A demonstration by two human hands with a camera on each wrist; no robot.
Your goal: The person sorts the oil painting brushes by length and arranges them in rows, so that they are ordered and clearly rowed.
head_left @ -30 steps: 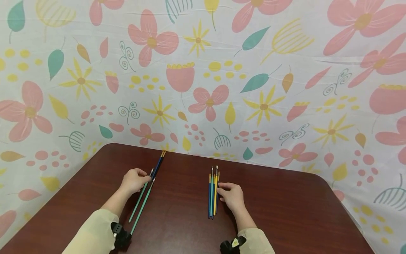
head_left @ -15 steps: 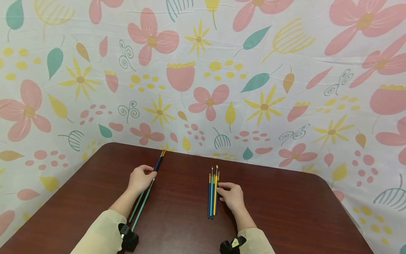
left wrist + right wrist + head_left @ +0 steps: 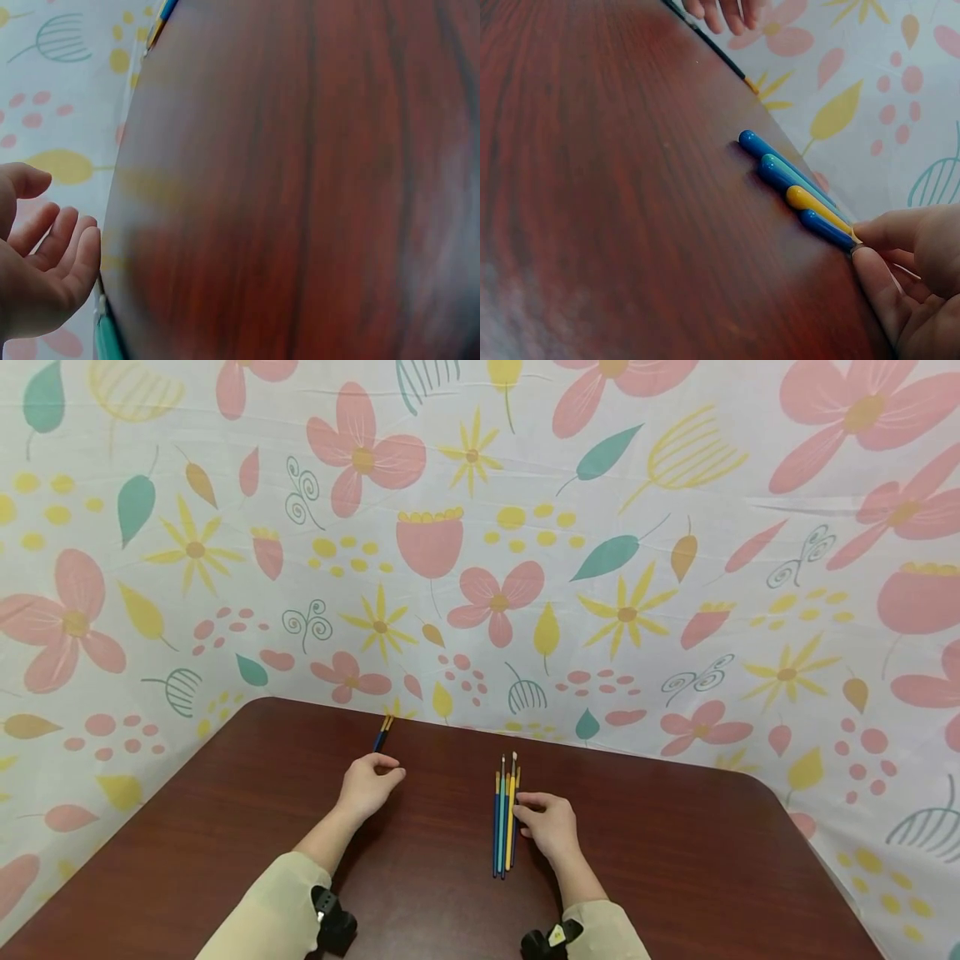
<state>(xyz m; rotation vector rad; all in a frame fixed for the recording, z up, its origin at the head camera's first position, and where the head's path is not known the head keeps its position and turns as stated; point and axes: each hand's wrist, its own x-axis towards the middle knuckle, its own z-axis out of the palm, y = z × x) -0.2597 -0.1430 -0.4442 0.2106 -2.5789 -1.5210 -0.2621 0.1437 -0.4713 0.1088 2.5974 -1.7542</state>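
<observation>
My sleeves (image 3: 262,914) come in at the near edge of the dark wooden desk (image 3: 675,860), each wrist wearing a small black camera. My right hand (image 3: 551,825) rests on the desk with its fingers curled, the fingertips (image 3: 874,232) pinching the right side of a bundle of brushes (image 3: 505,822). From the wrist view I count 5 rounded handle ends there, blue, teal and yellow, lying side by side and touching. The bundle runs straight away from me, the bristle tips pointing toward the far edge.

A little farther out and to the left, my left hand (image 3: 367,787) sits on the desk with its fingers loosely curled, thumb and forefinger close together. In the head view it seems to hold nothing; the left wrist view shows the fingers (image 3: 71,255) relaxed and a teal brush (image 3: 105,337) just beneath them, but I cannot tell whether they touch it.

Beyond that hand, the tips of some dark blue and yellow brushes (image 3: 383,733) stick out near the far edge of the desk, well apart from the bundle.

Behind the desk hangs a white cloth (image 3: 480,527) printed with pink flowers, yellow flowers and green leaves.
</observation>
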